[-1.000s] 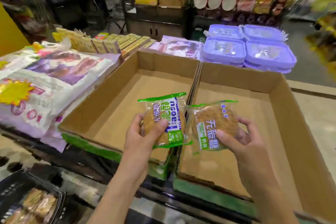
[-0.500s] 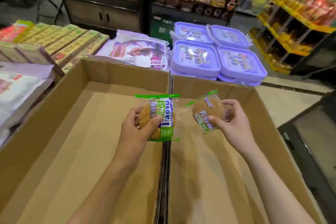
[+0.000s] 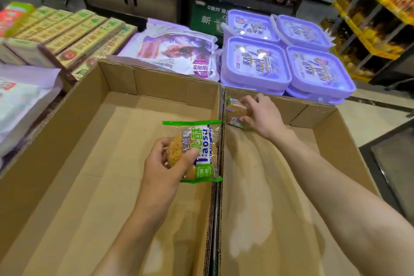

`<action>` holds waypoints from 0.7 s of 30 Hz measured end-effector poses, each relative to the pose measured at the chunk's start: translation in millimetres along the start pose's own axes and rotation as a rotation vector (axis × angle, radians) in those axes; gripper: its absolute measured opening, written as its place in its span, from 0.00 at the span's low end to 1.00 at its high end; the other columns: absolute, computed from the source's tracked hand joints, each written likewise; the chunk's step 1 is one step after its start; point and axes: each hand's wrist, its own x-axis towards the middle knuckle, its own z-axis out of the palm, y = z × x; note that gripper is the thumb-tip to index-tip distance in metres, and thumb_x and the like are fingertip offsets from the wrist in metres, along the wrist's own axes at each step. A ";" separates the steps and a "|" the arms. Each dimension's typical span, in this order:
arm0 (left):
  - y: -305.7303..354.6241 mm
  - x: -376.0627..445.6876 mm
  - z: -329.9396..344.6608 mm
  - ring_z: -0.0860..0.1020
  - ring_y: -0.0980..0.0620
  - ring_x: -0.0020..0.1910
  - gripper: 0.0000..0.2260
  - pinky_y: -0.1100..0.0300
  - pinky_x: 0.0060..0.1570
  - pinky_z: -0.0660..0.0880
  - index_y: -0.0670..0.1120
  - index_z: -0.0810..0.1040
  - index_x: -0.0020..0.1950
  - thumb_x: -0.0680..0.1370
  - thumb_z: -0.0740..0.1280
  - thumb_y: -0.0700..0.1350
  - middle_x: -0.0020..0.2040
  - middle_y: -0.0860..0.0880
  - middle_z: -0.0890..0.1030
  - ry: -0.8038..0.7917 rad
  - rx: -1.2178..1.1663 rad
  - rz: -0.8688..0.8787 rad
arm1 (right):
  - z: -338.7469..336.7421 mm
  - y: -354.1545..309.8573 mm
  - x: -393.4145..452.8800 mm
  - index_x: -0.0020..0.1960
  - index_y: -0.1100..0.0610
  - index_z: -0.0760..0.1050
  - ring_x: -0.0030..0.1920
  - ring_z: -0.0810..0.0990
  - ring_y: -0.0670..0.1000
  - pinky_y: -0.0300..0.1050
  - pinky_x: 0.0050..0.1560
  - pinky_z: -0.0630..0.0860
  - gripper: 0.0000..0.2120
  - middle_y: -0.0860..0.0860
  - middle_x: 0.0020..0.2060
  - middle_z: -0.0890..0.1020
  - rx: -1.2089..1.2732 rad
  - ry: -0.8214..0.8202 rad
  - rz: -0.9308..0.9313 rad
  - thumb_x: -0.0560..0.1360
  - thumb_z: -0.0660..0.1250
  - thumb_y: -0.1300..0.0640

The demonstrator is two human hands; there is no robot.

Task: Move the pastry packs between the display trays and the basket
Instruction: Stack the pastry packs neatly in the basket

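Left brown cardboard display tray [image 3: 89,141]: the left hand [image 3: 163,163] holds a green-edged clear pastry pack [image 3: 197,150] above its floor, thumb and fingers pinching it. Right cardboard tray [image 3: 324,141]: the right hand [image 3: 262,116], fingers curled, grips a second pastry pack [image 3: 235,111] in the far-left corner. Purple lidded tubs [image 3: 257,63] behind.
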 end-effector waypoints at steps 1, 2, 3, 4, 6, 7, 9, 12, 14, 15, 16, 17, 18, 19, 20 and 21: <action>0.6 -0.6 -0.5 0.85 0.51 0.47 0.19 0.62 0.41 0.80 0.47 0.78 0.57 0.68 0.75 0.49 0.49 0.48 0.86 0.004 0.008 0.004 | 4.7 -2.5 3.8 0.65 0.51 0.74 0.52 0.73 0.59 0.53 0.50 0.71 0.23 0.55 0.50 0.74 -0.033 0.051 -0.012 0.72 0.75 0.52; 0.6 -1.4 -1.2 0.85 0.50 0.47 0.19 0.62 0.42 0.80 0.47 0.78 0.57 0.68 0.75 0.49 0.50 0.48 0.86 0.010 0.017 0.008 | 9.2 -4.9 6.7 0.64 0.52 0.76 0.51 0.73 0.60 0.53 0.50 0.70 0.22 0.56 0.49 0.74 -0.060 0.105 -0.016 0.72 0.75 0.52; 1.4 -2.9 -2.1 0.85 0.50 0.48 0.19 0.61 0.43 0.80 0.47 0.78 0.58 0.69 0.75 0.49 0.50 0.48 0.86 0.015 0.026 0.012 | 13.5 -7.1 8.3 0.63 0.52 0.77 0.50 0.73 0.61 0.54 0.49 0.70 0.21 0.57 0.48 0.74 -0.081 0.155 -0.012 0.72 0.76 0.53; 1.5 -4.0 -3.5 0.84 0.50 0.48 0.19 0.61 0.43 0.81 0.46 0.78 0.58 0.70 0.75 0.48 0.50 0.47 0.86 0.021 0.036 0.017 | 16.5 -9.5 8.3 0.62 0.52 0.77 0.49 0.72 0.60 0.53 0.48 0.69 0.20 0.57 0.48 0.74 -0.097 0.197 -0.006 0.71 0.76 0.54; 1.9 -6.2 -5.9 0.84 0.50 0.48 0.16 0.62 0.43 0.80 0.46 0.78 0.58 0.72 0.75 0.47 0.50 0.48 0.86 0.030 0.055 0.026 | 20.6 -13.3 4.8 0.62 0.51 0.77 0.49 0.73 0.61 0.54 0.49 0.69 0.21 0.58 0.49 0.74 -0.107 0.253 0.007 0.71 0.76 0.55; 2.4 -7.0 -6.0 0.84 0.51 0.48 0.15 0.62 0.43 0.80 0.46 0.78 0.58 0.72 0.75 0.46 0.50 0.48 0.86 0.029 0.057 0.028 | 21.5 -13.9 2.5 0.63 0.50 0.77 0.51 0.73 0.61 0.54 0.50 0.69 0.21 0.58 0.51 0.75 -0.110 0.273 0.015 0.70 0.76 0.55; 3.4 -8.6 -5.2 0.84 0.51 0.48 0.16 0.62 0.43 0.80 0.46 0.78 0.58 0.72 0.74 0.47 0.50 0.47 0.86 0.027 0.056 0.041 | 21.5 -13.8 1.4 0.64 0.50 0.77 0.52 0.74 0.62 0.55 0.53 0.68 0.23 0.58 0.53 0.75 -0.123 0.305 0.019 0.71 0.75 0.55; 5.0 -12.3 -2.8 0.84 0.50 0.48 0.17 0.62 0.44 0.80 0.46 0.78 0.58 0.72 0.74 0.48 0.50 0.47 0.86 0.014 0.075 0.053 | 20.2 -11.1 3.7 0.61 0.51 0.78 0.52 0.74 0.61 0.56 0.55 0.68 0.18 0.58 0.53 0.76 -0.128 0.325 0.013 0.72 0.75 0.54; 5.0 -14.2 -2.8 0.84 0.51 0.48 0.15 0.63 0.43 0.80 0.46 0.78 0.58 0.73 0.74 0.46 0.50 0.47 0.86 0.009 0.070 0.050 | 21.6 -8.1 2.8 0.59 0.52 0.79 0.51 0.74 0.61 0.55 0.53 0.67 0.15 0.57 0.51 0.77 -0.123 0.330 0.006 0.73 0.74 0.53; 5.0 -14.5 -3.2 0.84 0.52 0.47 0.14 0.63 0.42 0.80 0.45 0.78 0.58 0.74 0.74 0.44 0.50 0.47 0.86 0.011 0.065 0.045 | 22.1 -7.0 2.8 0.59 0.52 0.80 0.51 0.75 0.61 0.55 0.52 0.67 0.15 0.56 0.50 0.78 -0.116 0.329 0.003 0.74 0.73 0.53; 4.4 -15.2 -4.3 0.84 0.52 0.47 0.13 0.63 0.41 0.79 0.45 0.78 0.58 0.74 0.74 0.42 0.50 0.47 0.86 0.015 0.059 0.041 | 22.1 -6.5 3.4 0.60 0.52 0.80 0.50 0.75 0.61 0.55 0.51 0.68 0.14 0.56 0.49 0.78 -0.106 0.323 0.001 0.74 0.73 0.53; 3.8 -15.8 -5.9 0.84 0.51 0.47 0.13 0.63 0.41 0.79 0.45 0.78 0.58 0.75 0.73 0.41 0.50 0.47 0.86 0.020 0.053 0.036 | 21.1 -6.6 5.1 0.60 0.52 0.80 0.50 0.75 0.61 0.55 0.51 0.68 0.14 0.56 0.49 0.78 -0.092 0.311 0.001 0.75 0.73 0.53; 3.9 -16.3 -7.5 0.84 0.51 0.47 0.13 0.63 0.41 0.79 0.45 0.78 0.58 0.74 0.73 0.42 0.50 0.46 0.86 0.026 0.048 0.033 | 18.8 -7.0 8.0 0.60 0.52 0.80 0.50 0.75 0.62 0.55 0.50 0.68 0.13 0.56 0.49 0.78 -0.074 0.289 0.007 0.75 0.72 0.53; 4.4 -16.9 -9.1 0.84 0.51 0.46 0.14 0.63 0.41 0.79 0.46 0.78 0.58 0.73 0.74 0.43 0.50 0.47 0.86 0.033 0.048 0.032 | 15.6 -7.0 10.9 0.60 0.52 0.81 0.51 0.75 0.62 0.54 0.51 0.68 0.13 0.56 0.49 0.78 -0.057 0.254 0.017 0.75 0.72 0.53; 5.2 -17.4 -10.4 0.84 0.52 0.46 0.15 0.64 0.41 0.79 0.46 0.78 0.58 0.72 0.74 0.45 0.50 0.47 0.86 0.043 0.050 0.032 | 11.9 -6.5 14.1 0.60 0.51 0.81 0.52 0.75 0.62 0.53 0.51 0.68 0.14 0.56 0.50 0.78 -0.048 0.215 0.023 0.76 0.72 0.53; 6.0 -17.8 -12.0 0.85 0.53 0.46 0.16 0.64 0.40 0.79 0.47 0.78 0.58 0.72 0.74 0.45 0.49 0.48 0.86 0.052 0.055 0.034 | 8.6 -5.6 16.7 0.61 0.50 0.81 0.52 0.74 0.61 0.53 0.51 0.68 0.14 0.56 0.50 0.78 -0.044 0.180 0.021 0.76 0.72 0.52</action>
